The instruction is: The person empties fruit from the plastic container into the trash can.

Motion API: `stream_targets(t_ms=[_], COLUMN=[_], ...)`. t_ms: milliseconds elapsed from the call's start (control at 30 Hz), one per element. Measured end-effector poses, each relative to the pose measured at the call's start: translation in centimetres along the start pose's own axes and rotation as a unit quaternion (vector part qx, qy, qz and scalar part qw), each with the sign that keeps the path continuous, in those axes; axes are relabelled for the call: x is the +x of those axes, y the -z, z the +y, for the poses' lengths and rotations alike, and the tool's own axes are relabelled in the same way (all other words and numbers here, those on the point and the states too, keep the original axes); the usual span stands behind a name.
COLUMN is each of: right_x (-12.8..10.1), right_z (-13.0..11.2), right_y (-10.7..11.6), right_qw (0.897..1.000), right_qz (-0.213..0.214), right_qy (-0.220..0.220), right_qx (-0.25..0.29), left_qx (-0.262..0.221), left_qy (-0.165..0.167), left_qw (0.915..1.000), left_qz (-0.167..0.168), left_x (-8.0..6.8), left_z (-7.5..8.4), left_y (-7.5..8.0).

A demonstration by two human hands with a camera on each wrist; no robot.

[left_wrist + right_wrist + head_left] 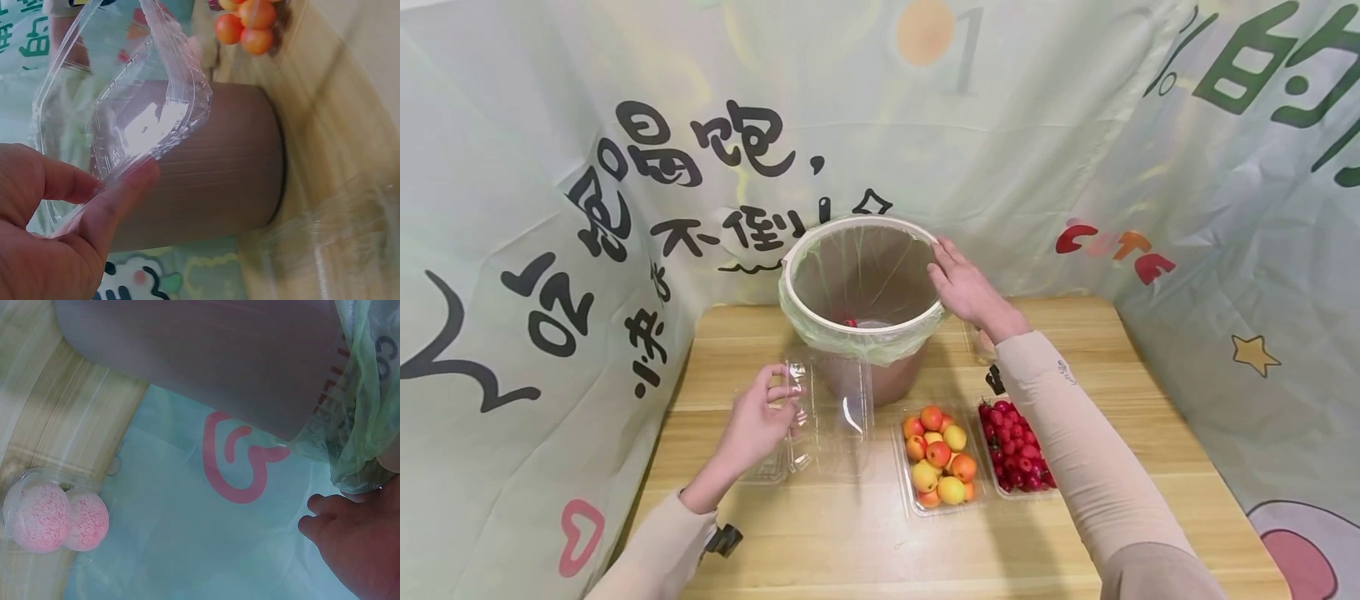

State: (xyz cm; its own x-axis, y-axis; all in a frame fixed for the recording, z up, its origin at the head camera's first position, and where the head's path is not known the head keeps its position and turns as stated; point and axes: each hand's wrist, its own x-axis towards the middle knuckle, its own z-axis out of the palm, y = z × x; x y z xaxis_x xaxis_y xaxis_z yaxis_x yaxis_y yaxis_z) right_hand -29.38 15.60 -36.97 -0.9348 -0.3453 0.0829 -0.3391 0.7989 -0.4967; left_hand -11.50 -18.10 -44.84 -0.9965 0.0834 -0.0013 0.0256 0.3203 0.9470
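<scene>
My left hand (765, 417) pinches the edge of a clear plastic fruit box (838, 408), tilted in front of the bin. In the left wrist view, thumb and fingers hold the rim of this box (147, 125), and no fruit shows inside. A brown trash bin (891, 379) with a white rim and a pale green liner bag (827, 333) stands at the back of the table. On the right side of its rim rests my right hand (966, 287), fingers fairly straight. Something small and red (850, 322) lies inside the bin.
Right of centre, a clear box holds red and yellow fruit (938, 454); beside it is a box of dark red berries (1011, 446), partly behind the right arm. Another clear box (331, 250) sits at left. Two pink-speckled balls (40, 515) lie in clear plastic. Printed cloth (1000, 167) surrounds the table.
</scene>
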Motion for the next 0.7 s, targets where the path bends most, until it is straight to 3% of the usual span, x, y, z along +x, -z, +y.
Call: stream_targets(t_ms=[200,367,700], right_x=[-0.1,-0.2,-0.2], right_z=[0.0,0.0,-0.1], right_y=[0.1,0.0,0.0], right_qw=[1.000,1.000,1.000], right_qz=[-0.002,-0.005,-0.003], right_qy=[0.000,-0.004,-0.002], right_qx=[-0.002,-0.002,0.001], left_qx=[-0.008,0.011,0.007], left_qy=[0.048,0.054,0.084], left_qw=[0.9987,0.9982,0.9960], left_qz=[-0.015,-0.026,-0.030], left_x=[0.1,-0.2,-0.5], left_z=[-1.6,-3.0,-5.1], left_y=[-0.9,-1.6,-2.5])
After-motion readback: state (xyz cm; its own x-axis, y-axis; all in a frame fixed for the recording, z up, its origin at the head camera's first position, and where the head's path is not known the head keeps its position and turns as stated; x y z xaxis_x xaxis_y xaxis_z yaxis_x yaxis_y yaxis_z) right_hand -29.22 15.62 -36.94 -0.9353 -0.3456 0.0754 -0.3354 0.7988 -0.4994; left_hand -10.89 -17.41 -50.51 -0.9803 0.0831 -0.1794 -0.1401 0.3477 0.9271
